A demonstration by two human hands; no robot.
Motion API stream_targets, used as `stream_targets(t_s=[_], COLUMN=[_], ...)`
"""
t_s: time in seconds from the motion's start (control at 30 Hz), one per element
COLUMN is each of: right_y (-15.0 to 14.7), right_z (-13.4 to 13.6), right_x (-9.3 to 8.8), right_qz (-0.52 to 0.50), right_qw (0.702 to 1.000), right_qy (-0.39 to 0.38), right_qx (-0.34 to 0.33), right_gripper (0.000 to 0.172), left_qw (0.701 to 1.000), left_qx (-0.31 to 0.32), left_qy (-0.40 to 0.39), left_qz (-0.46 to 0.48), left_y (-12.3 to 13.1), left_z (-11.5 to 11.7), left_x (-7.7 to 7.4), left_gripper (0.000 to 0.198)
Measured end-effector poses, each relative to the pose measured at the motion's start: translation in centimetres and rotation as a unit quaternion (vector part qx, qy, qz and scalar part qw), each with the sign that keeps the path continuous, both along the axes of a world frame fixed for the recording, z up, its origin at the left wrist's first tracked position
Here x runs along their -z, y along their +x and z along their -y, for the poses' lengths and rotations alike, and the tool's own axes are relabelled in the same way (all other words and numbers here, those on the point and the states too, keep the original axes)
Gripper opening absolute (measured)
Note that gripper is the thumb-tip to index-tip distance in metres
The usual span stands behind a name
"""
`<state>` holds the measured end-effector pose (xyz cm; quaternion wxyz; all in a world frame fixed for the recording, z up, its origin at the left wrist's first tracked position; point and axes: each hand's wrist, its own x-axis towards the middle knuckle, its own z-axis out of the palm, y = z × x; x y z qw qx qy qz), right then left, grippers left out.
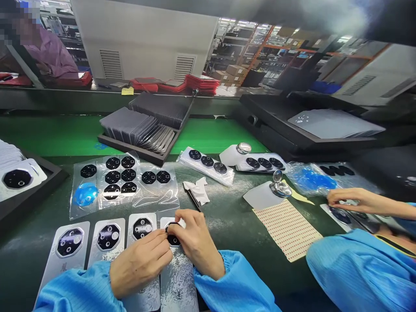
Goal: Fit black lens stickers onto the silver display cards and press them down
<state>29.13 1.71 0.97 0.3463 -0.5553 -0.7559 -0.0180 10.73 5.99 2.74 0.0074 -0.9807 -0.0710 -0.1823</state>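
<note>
Several silver phone back covers lie side by side at the near edge, each with a black camera ring. On the rightmost cover my left hand and my right hand meet, fingers curled and pinched around its black camera ring. The left hand also rests over the neighbouring cover. Two more covers lie to the left, untouched.
Clear film sheets carrying black rings and a blue disc lie ahead. A white cloth, a dotted sticker sheet, trays of grey plates, and a co-worker's blue-sleeved hand at right.
</note>
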Motion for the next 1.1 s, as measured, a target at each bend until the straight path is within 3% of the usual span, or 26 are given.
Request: stream_targets(t_s=[1.1], right_y=[-0.24], right_z=[0.08], right_x=[-0.35], right_qz=[0.037], right_qw=[0.999], right_qy=[0.01], right_qx=[0.007], right_gripper=[0.018], left_qw=[1.0], left_qx=[-0.008], left_qy=[0.017], left_qz=[-0.01], left_y=[0.03], left_z=[-0.07], left_x=[0.07], left_gripper=[0.023])
